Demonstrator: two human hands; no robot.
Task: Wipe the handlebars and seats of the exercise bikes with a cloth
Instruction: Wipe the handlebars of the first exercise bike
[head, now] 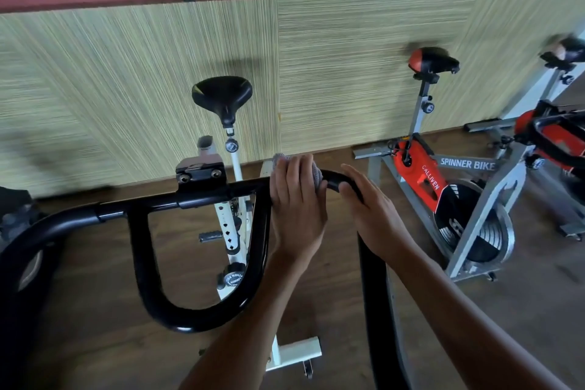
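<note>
The black handlebar [202,196] of the white exercise bike runs across in front of me, with a U-shaped loop hanging below it. My left hand [296,209] presses a grey cloth [313,172] around the bar where it bends at the right. My right hand [373,215] grips the curved right end of the same bar, just beside the cloth. The bike's black seat [223,95] stands beyond the bar, near the wall.
A red and grey spinner bike [443,187] with a red and black seat [432,62] stands to the right. Part of a third bike [557,136] shows at the far right edge. A striped wall panel rises behind; the floor is dark wood.
</note>
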